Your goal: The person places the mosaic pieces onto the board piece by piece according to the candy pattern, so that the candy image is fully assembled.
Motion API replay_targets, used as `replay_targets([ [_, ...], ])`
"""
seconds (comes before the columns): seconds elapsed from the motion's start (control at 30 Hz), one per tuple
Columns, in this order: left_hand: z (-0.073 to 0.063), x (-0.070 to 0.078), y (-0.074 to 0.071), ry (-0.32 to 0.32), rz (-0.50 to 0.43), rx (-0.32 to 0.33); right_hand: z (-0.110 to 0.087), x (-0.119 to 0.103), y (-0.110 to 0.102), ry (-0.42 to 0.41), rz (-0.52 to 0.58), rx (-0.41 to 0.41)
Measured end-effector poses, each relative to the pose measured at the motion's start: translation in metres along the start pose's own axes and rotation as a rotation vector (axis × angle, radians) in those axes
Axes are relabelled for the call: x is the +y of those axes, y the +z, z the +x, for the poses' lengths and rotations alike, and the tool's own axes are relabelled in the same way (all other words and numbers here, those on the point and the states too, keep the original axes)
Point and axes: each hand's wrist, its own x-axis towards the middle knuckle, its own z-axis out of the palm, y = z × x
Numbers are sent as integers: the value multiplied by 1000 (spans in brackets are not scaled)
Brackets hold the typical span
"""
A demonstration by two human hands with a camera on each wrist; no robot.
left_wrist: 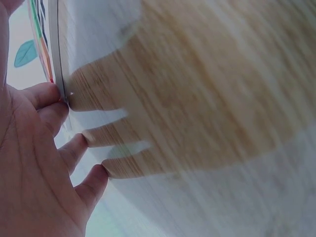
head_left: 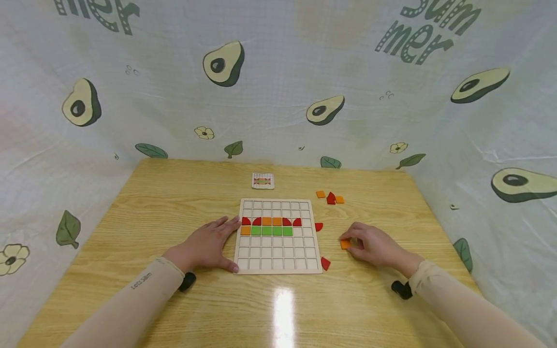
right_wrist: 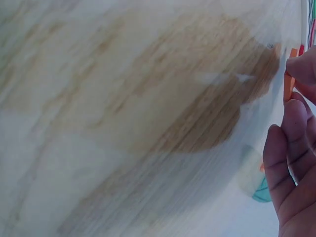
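Left hand: the hand point(head_left: 208, 245) lies at the left edge of the grid board point(head_left: 278, 252), thumb and index finger wide apart, thumb at the near corner and fingertips along the side
Right hand: the hand point(head_left: 370, 244) pinches an orange square tile point(head_left: 345, 244) between thumb and fingers; the tile is to the right of the board, apart from it
Upper coloured row: two red quarter-circle tiles point(head_left: 246, 221), two orange squares point(head_left: 271, 221), then two more red quarter-circles
Row below: one orange square at the left end; four green squares point(head_left: 271, 231) beside it
Loose pieces: a red piece point(head_left: 319, 226) at the board's right edge; another point(head_left: 325, 263) near its near right corner; farther back, a red piece point(head_left: 331, 198) between two orange squares point(head_left: 320, 194)
Grid card: the small printed card point(head_left: 263, 181) lies beyond the board on the wood-grain table point(head_left: 196, 179)
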Motion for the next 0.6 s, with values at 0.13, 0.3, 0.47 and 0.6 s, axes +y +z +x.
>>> replay_targets([
  [0.13, 0, 0, 0, -3, -1, -3, 2, 0, -2, 13, 0, 10],
  [0.3, 0, 0, 0, -7, 4, -8, 3, 3, -2, 39, -1, 11],
  [0.47, 1, -2, 2, -20, 8, -13, 5, 6, -2, 29, 5, 27],
  [0.6, 2, -2, 2, -22, 7, -12, 7, 6, -4, 30, 9, 25],
])
